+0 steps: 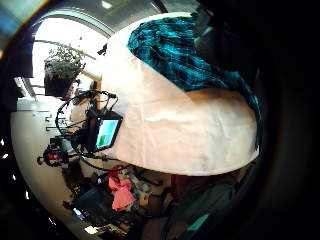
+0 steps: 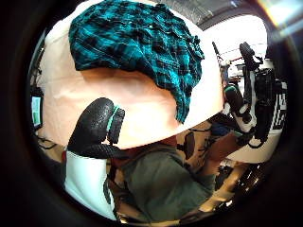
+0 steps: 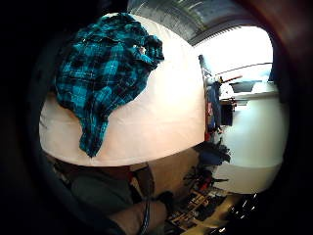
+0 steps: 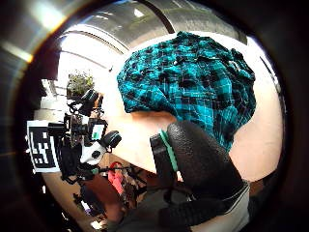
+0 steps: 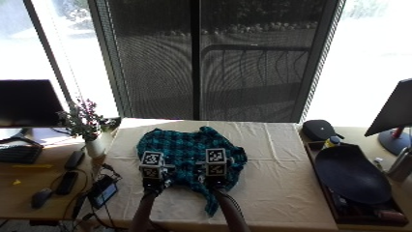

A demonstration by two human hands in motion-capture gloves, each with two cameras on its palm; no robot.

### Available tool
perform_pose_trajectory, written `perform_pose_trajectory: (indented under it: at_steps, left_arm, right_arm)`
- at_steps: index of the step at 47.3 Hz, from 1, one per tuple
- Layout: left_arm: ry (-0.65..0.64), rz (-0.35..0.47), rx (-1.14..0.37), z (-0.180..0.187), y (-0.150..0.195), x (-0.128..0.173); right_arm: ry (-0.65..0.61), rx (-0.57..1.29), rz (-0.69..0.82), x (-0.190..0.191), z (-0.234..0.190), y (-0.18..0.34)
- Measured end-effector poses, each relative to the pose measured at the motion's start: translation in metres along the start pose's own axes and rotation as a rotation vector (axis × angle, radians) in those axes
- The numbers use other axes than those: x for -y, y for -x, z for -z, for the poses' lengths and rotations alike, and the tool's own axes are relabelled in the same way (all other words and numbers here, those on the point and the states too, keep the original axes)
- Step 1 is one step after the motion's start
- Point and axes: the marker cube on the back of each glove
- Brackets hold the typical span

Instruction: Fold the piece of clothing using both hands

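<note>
- on the worktop, under a cream cloth, the teal-and-black plaid shirt lies crumpled left of centre, one strip trailing toward the near edge.
- left hand and right hand hover over the shirt's near part; marker blocks hide both from above.
- fingers: cannot tell for either hand; the palm views show the shirt lying apart from them.
- far left, a potted plant; its pot is partly hidden.
</note>
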Motion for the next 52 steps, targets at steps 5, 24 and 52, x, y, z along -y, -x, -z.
perform_pose_trajectory:
  at_steps: [5,24,52]
  left_arm:
    - [-0.010,0.004,-0.006,0.005,-0.001,-0.002]
    - [-0.137,-0.013,0.013,0.022,-0.002,-0.006]
    - [0.068,0.047,0.051,-0.077,-0.008,0.037]
  right_arm:
    - [0.018,0.012,0.029,-0.006,0.006,-0.002]
    - [0.043,-0.040,-0.061,0.003,-0.014,-0.052]
    - [0.147,0.093,0.006,0.011,-0.128,-0.050]
